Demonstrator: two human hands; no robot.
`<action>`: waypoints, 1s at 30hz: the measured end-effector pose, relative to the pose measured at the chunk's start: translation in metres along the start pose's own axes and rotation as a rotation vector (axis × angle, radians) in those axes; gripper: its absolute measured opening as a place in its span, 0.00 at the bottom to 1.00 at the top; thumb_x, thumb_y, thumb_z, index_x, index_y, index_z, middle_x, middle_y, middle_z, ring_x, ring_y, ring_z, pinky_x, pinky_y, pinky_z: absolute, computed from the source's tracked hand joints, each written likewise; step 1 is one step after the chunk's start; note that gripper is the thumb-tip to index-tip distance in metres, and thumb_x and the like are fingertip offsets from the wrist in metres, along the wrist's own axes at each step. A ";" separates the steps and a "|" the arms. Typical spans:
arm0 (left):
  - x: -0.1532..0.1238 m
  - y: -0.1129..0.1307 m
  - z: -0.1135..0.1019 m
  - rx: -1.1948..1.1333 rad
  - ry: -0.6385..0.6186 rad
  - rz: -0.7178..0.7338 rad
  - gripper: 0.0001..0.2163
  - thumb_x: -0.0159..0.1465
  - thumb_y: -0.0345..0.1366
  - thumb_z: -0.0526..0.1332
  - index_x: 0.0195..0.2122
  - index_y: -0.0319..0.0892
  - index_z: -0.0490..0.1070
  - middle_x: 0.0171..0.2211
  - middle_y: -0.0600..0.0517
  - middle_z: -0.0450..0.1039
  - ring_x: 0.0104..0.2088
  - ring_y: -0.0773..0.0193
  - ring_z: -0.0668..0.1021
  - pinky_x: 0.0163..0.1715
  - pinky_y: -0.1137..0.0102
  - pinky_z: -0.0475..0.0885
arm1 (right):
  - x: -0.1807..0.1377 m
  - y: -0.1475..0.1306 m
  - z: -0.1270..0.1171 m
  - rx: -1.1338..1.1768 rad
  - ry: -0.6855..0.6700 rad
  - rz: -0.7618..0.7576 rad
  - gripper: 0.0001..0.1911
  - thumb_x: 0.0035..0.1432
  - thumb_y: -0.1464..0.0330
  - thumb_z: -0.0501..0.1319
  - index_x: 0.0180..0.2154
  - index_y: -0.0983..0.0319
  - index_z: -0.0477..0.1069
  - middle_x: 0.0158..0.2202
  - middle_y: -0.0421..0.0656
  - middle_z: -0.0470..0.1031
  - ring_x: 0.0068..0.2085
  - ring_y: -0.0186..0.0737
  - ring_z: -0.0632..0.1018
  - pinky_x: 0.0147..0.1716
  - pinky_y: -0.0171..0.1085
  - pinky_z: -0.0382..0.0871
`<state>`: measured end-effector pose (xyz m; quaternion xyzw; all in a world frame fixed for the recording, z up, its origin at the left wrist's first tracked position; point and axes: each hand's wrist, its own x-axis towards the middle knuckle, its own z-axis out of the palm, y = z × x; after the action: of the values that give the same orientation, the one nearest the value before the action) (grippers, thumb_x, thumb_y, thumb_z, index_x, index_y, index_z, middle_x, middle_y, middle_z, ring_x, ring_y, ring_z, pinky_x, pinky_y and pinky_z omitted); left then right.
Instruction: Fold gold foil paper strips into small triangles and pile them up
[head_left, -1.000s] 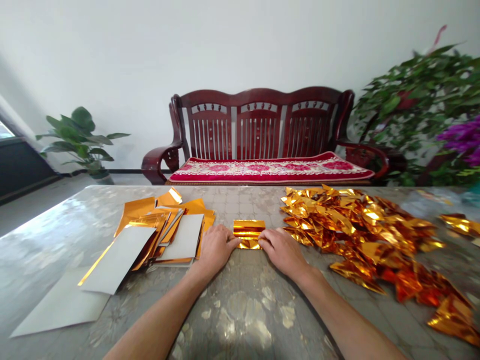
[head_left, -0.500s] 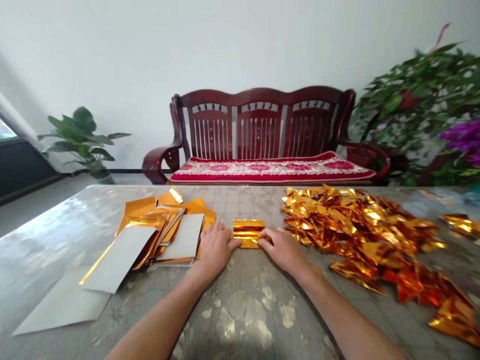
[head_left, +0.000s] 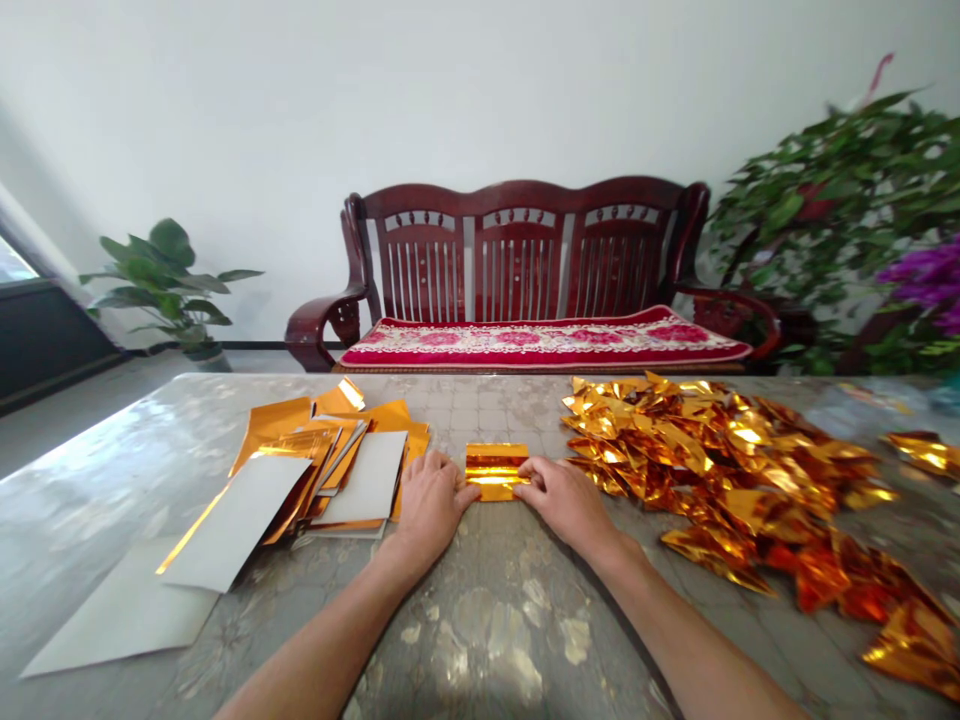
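A small sheet of shiny gold foil paper (head_left: 496, 472) lies on the table between my hands, with crease lines running across its width. My left hand (head_left: 433, 492) pinches its left edge between thumb and fingers. On the opposite edge, my right hand (head_left: 559, 490) grips the paper the same way, fingers closed. Left of my left hand lies a loose stack of gold foil paper sheets (head_left: 277, 425), some turned to show a pale backing (head_left: 238, 515). To the right of my right hand spreads a heap of folded gold foil pieces (head_left: 697, 440).
The patterned grey table (head_left: 480, 610) has a shiny surface. Clear plastic (head_left: 862, 405) lies at the back right. Beyond the far edge stands a dark red wooden bench (head_left: 517, 260) with a red patterned cushion (head_left: 540, 345). Potted plants (head_left: 172, 280) flank it.
Almost nothing differs; both hands keep hold of the foil paper in the same place. The whole view has shifted very slightly downward.
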<state>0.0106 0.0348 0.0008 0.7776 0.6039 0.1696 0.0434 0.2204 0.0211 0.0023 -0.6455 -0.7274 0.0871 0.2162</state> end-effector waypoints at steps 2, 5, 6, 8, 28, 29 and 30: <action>-0.001 0.000 -0.001 -0.028 -0.002 -0.011 0.11 0.62 0.45 0.64 0.30 0.42 0.74 0.42 0.47 0.72 0.45 0.55 0.72 0.48 0.63 0.64 | 0.000 -0.001 0.000 0.001 0.004 0.007 0.08 0.58 0.62 0.63 0.39 0.56 0.77 0.29 0.39 0.78 0.35 0.40 0.76 0.32 0.34 0.58; -0.002 -0.001 -0.001 -0.051 -0.004 -0.044 0.11 0.60 0.45 0.66 0.29 0.43 0.74 0.42 0.48 0.72 0.47 0.55 0.72 0.50 0.62 0.63 | 0.000 -0.002 0.000 -0.009 0.014 0.020 0.08 0.58 0.63 0.62 0.38 0.56 0.77 0.29 0.40 0.78 0.35 0.40 0.76 0.32 0.34 0.58; -0.002 -0.001 -0.001 -0.051 0.001 -0.053 0.11 0.60 0.46 0.66 0.29 0.43 0.75 0.43 0.48 0.72 0.47 0.55 0.71 0.50 0.62 0.63 | 0.000 -0.002 0.000 -0.010 0.017 0.020 0.08 0.58 0.63 0.62 0.38 0.56 0.77 0.30 0.40 0.78 0.35 0.40 0.76 0.32 0.34 0.58; -0.003 -0.002 -0.001 -0.044 0.016 -0.063 0.11 0.60 0.47 0.66 0.30 0.44 0.75 0.43 0.49 0.72 0.47 0.55 0.71 0.50 0.62 0.62 | 0.000 -0.002 0.001 -0.007 0.019 0.018 0.07 0.57 0.63 0.63 0.38 0.56 0.77 0.30 0.40 0.79 0.35 0.40 0.76 0.32 0.34 0.59; -0.012 0.006 0.000 0.020 0.076 0.062 0.05 0.64 0.40 0.63 0.36 0.44 0.73 0.40 0.50 0.70 0.43 0.58 0.73 0.44 0.64 0.67 | 0.000 0.000 0.004 -0.023 0.027 -0.008 0.05 0.57 0.63 0.63 0.34 0.56 0.76 0.30 0.39 0.79 0.35 0.40 0.75 0.32 0.35 0.58; -0.012 0.005 0.001 0.009 0.070 0.084 0.05 0.65 0.39 0.62 0.36 0.44 0.73 0.40 0.50 0.70 0.43 0.58 0.73 0.45 0.65 0.68 | 0.000 -0.001 0.004 -0.025 0.027 -0.006 0.05 0.57 0.63 0.63 0.34 0.56 0.76 0.31 0.39 0.79 0.35 0.40 0.75 0.32 0.35 0.58; -0.012 0.005 0.002 0.001 0.063 0.114 0.05 0.66 0.38 0.60 0.36 0.44 0.74 0.40 0.50 0.71 0.43 0.59 0.73 0.45 0.66 0.68 | 0.000 -0.001 0.003 -0.026 0.027 -0.003 0.05 0.57 0.63 0.63 0.34 0.56 0.76 0.31 0.39 0.79 0.35 0.40 0.75 0.32 0.35 0.58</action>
<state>0.0137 0.0227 -0.0026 0.8050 0.5597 0.1962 0.0143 0.2180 0.0209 -0.0003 -0.6483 -0.7264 0.0683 0.2177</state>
